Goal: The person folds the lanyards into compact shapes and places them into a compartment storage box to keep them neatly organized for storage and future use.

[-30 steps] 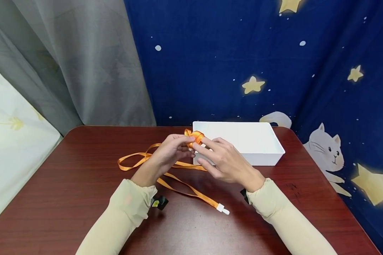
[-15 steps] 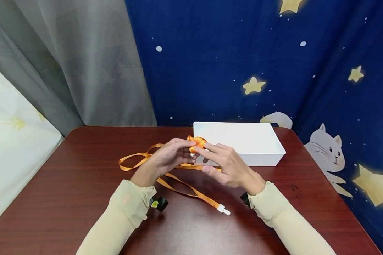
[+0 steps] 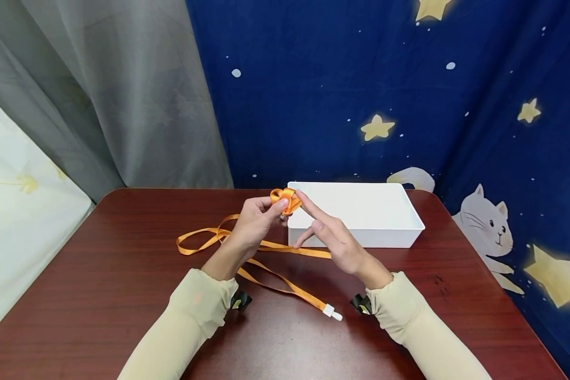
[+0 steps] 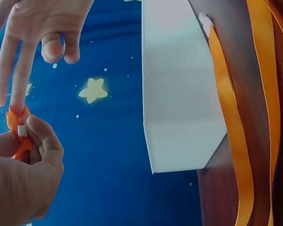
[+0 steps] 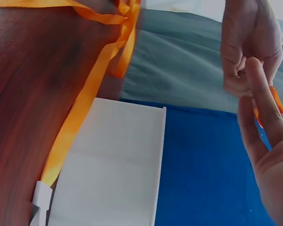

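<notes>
Between thumb and fingers, my left hand (image 3: 255, 220) pinches a bunched orange lanyard (image 3: 285, 199), its loops folded into a small coil. A small white piece (image 4: 22, 130) shows on the coil in the left wrist view. My right hand (image 3: 338, 240) is held out with straight fingers, one fingertip right at the coil's right side. More orange lanyard straps (image 3: 285, 285) lie on the table below the hands, looped at the left. One strap ends in a white clip (image 3: 331, 311) toward the front.
Behind the hands stands a white box (image 3: 356, 236) at the back of the dark red-brown table (image 3: 123, 295). A lanyard strap (image 5: 78, 117) runs along its near side. Grey and starry blue curtains (image 3: 313, 105) hang behind the table.
The coil, held in my left hand, has moved up and slightly left, and that hand has turned. My right hand's fingers have straightened and spread. The straps and box stay put.
</notes>
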Available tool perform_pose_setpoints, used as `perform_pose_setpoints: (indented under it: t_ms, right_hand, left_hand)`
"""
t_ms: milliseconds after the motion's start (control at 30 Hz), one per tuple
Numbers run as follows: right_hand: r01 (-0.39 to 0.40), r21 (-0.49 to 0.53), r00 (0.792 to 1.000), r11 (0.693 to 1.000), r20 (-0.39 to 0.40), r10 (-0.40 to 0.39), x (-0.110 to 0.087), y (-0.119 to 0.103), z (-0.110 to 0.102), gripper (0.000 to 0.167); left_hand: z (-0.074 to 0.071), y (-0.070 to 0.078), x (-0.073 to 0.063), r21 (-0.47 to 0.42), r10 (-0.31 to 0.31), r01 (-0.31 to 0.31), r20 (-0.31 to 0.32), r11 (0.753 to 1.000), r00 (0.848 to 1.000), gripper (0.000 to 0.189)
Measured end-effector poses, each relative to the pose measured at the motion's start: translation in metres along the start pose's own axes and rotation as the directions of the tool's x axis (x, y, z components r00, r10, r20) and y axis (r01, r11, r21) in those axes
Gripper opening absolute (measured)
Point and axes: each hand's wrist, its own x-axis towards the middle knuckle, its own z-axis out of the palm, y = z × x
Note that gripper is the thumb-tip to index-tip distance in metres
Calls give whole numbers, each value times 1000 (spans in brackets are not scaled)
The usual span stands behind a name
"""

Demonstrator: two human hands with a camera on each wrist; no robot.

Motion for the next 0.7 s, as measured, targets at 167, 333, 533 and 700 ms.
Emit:
perform_pose_setpoints:
  t_ms: [167,333,533,700]
  right_hand:
    - [22,-42,995,999,-94,-26,-2,4,2,48]
    - [-47,-267,971,962,-240,-19,-4,12,-6,48]
    - [-384,-547,909,744,-363,203,-12,31,-24,70]
    - [-514,-580,858,632,-365,362,-18,42,-34,85]
  left_hand:
    - [1,-1,3,36,71,-68,-103,997,992,32]
    - [7,-5,10,188,195,-166,-151,968,969,28]
    - [15,-12,17,433,307,-214,-155,876,939,26]
    - [20,-19,27,517,327,-203,-160,832,931,22]
